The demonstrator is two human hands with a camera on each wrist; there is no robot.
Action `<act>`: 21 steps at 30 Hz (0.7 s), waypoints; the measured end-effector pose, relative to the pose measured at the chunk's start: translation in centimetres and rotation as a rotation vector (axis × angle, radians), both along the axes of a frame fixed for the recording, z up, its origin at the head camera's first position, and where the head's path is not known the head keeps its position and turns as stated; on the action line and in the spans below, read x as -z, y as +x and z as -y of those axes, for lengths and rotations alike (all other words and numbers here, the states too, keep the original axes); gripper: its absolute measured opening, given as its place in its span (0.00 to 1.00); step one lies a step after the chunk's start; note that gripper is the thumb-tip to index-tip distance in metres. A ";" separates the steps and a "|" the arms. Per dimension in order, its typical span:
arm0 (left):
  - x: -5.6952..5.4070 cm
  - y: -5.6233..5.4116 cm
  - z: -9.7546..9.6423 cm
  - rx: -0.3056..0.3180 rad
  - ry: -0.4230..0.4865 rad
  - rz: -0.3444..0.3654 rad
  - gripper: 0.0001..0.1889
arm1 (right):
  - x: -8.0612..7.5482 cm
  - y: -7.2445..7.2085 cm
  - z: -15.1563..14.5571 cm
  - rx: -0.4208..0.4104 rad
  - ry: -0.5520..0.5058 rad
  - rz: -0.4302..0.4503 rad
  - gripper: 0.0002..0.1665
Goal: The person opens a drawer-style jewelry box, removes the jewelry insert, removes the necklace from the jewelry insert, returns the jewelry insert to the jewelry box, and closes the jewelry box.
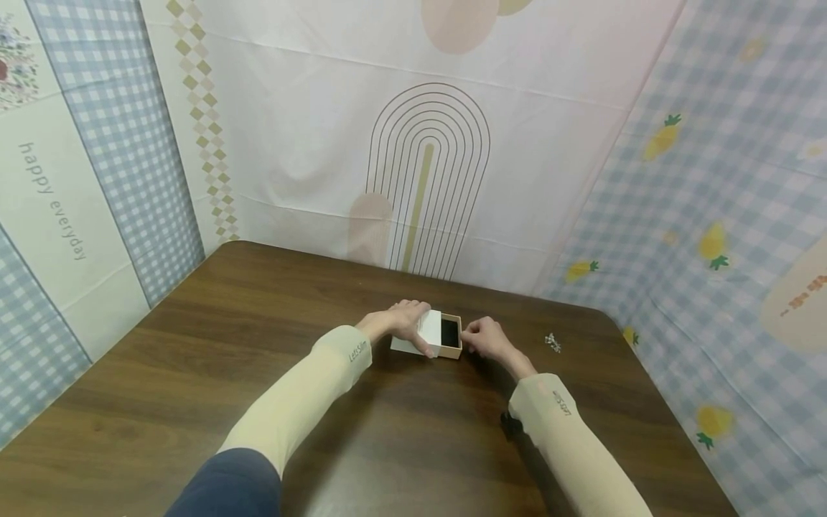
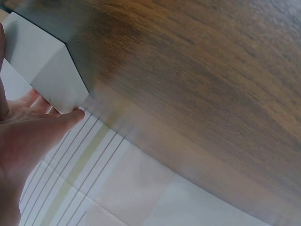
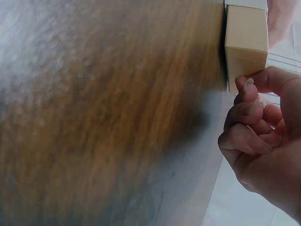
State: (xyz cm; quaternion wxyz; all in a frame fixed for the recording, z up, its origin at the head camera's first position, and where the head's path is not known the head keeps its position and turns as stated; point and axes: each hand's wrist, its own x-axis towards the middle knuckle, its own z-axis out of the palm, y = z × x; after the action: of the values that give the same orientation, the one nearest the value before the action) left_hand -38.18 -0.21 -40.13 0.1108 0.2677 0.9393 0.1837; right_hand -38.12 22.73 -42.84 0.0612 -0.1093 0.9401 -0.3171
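A small drawer-style box lies on the table, its white sleeve (image 1: pixel 432 326) on the left and its light-brown inner drawer (image 1: pixel 450 353) sticking out to the right. Something black (image 1: pixel 449 332) shows inside the drawer. My left hand (image 1: pixel 408 320) grips the sleeve from above, thumb on the near side and fingers across the far side. In the left wrist view the sleeve (image 2: pixel 44 54) sits between that thumb and fingers. At the drawer's right end, my right hand (image 1: pixel 489 338) pinches the end wall with thumb and forefinger. Its other fingers are curled in, as the right wrist view shows.
A little heap of shiny silvery pieces (image 1: pixel 552 342) lies on the brown wooden table (image 1: pixel 258 345), right of my right hand. Printed cloth (image 1: pixel 310 143) hangs behind the table's far edge, and checked cloth (image 1: pixel 659 287) runs along the right side.
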 end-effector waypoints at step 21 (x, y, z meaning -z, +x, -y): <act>0.1 -0.2 0.0 0.006 -0.003 -0.004 0.50 | -0.2 0.1 0.5 0.004 -0.015 0.004 0.14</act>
State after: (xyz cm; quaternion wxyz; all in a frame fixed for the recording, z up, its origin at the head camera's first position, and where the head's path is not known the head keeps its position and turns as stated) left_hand -38.33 -0.23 -40.25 0.1100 0.2705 0.9390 0.1815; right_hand -38.02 22.22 -42.68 0.0616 -0.1071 0.9378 -0.3244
